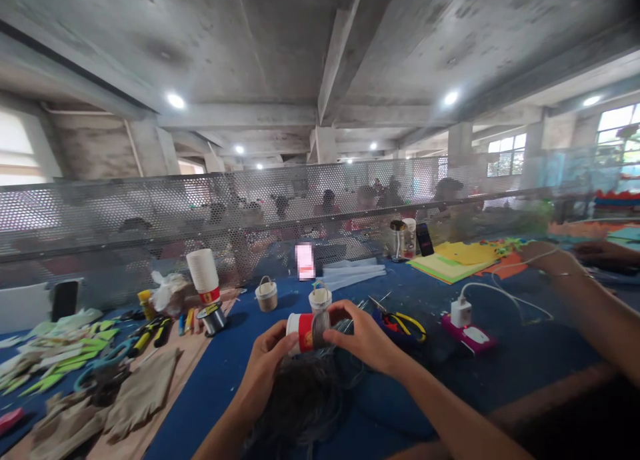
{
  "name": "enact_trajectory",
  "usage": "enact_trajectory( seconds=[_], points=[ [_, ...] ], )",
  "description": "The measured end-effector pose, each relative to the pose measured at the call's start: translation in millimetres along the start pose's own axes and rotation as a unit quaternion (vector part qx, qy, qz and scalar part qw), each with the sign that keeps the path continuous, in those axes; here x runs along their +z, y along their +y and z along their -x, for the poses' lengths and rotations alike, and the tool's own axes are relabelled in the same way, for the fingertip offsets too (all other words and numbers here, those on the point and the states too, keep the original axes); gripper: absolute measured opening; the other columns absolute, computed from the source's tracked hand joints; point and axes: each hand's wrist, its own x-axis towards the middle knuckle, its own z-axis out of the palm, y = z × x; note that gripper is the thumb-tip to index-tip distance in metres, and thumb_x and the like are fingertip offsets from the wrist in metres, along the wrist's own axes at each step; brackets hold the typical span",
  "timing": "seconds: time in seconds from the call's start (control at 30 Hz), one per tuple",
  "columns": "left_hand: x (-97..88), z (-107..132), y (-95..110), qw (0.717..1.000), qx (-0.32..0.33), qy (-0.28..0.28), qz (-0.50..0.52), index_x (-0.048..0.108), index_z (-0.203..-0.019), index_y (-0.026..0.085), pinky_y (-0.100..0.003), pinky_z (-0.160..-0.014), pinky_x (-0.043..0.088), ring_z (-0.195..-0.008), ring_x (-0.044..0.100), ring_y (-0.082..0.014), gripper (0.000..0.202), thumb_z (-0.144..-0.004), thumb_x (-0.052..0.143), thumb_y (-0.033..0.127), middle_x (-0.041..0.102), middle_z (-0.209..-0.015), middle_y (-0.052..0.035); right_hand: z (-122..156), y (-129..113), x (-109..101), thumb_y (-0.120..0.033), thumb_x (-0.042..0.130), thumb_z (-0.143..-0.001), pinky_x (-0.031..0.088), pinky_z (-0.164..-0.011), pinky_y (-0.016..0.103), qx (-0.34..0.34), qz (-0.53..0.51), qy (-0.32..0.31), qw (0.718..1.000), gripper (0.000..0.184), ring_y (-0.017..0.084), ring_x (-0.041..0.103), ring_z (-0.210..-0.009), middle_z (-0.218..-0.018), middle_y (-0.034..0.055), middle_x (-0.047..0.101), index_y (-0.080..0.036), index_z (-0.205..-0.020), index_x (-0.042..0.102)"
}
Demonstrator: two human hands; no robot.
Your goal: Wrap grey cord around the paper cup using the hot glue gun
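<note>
A red and white paper cup (304, 331) lies on its side between my hands, above the blue table. Grey cord (319, 329) is wrapped round its right end. My left hand (270, 355) is closed on the cup's left end, thumb in front. With thumb and fingers, my right hand (360, 337) grips the cord-wrapped end. Below the cup lies a loose tangle of dark grey cord (300, 397). Just behind stand two small white cups with loop handles, one at the left (267, 296) and one nearer the right hand (320, 299), partly hidden.
At the left are stacked paper cups (201, 270), a wire spool (213, 320) and grey gloves (143, 390). Yellow-handled pliers (410, 328) and a purple power strip (473, 339) with a charger lie right. Another person's arm (575, 300) reaches in. A perforated screen (270, 187) runs behind.
</note>
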Motion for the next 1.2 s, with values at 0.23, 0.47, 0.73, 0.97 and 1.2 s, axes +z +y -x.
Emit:
enact_trajectory(
  seconds=[0.23, 0.47, 0.73, 0.97, 1.2],
  points=[
    [2.9, -1, 4, 0.999, -0.033, 0.026, 0.027, 0.073, -0.081, 0.014, -0.020, -0.058, 0.044, -0.060, 0.060, -0.0119, 0.025, -0.072, 0.079, 0.037, 0.071, -0.071, -0.0023, 2, 1, 2, -0.028, 0.075, -0.078, 0.046, -0.096, 0.034, -0.051, 0.039, 0.027, 0.998, 0.040, 0.022, 0.059, -0.105, -0.113, 0.0055, 0.062, -0.023, -0.114, 0.059],
    [-0.1, 0, 0, 1.000, -0.030, -0.005, 0.003, 0.075, -0.086, 0.015, -0.023, -0.064, 0.047, -0.066, 0.064, -0.0153, 0.025, -0.076, 0.076, 0.038, 0.073, -0.075, -0.0034, -5, 13, -3, -0.027, 0.045, -0.099, 0.038, -0.108, 0.037, -0.056, 0.002, 0.016, 0.998, 0.033, 0.020, 0.053, -0.125, -0.132, 0.0067, 0.060, -0.025, -0.130, 0.054],
    [4.4, 4, 3, 0.999, -0.036, -0.004, -0.019, 0.076, -0.088, 0.014, -0.023, -0.056, 0.044, -0.060, 0.060, -0.0161, 0.032, -0.071, 0.079, 0.040, 0.070, -0.067, -0.0031, -8, 25, -6, -0.016, 0.055, -0.088, 0.048, -0.093, 0.033, -0.024, 0.024, -0.018, 0.999, 0.027, 0.020, 0.064, -0.103, -0.111, 0.0057, 0.070, -0.021, -0.111, 0.067],
    [3.2, 2, 4, 0.998, -0.021, -0.030, -0.052, 0.077, -0.085, 0.014, -0.023, -0.060, 0.044, -0.063, 0.061, -0.0170, 0.028, -0.073, 0.077, 0.040, 0.071, -0.069, -0.0036, -14, 8, -24, -0.025, 0.057, -0.088, 0.048, -0.081, 0.030, -0.023, 0.079, 0.051, 0.995, 0.013, 0.018, 0.063, -0.086, -0.090, 0.0036, 0.069, -0.019, -0.090, 0.068],
    [4.7, 4, 5, 0.996, -0.010, -0.047, -0.077, 0.074, -0.077, 0.013, -0.025, -0.062, 0.044, -0.066, 0.059, -0.0177, 0.031, -0.073, 0.076, 0.044, 0.068, -0.071, -0.0050, -29, -14, -24, -0.030, 0.056, -0.086, 0.047, -0.054, 0.024, 0.043, -0.107, -0.007, 0.993, 0.013, 0.011, 0.058, -0.051, -0.073, -0.0005, 0.067, -0.018, -0.088, 0.059]
  ],
)
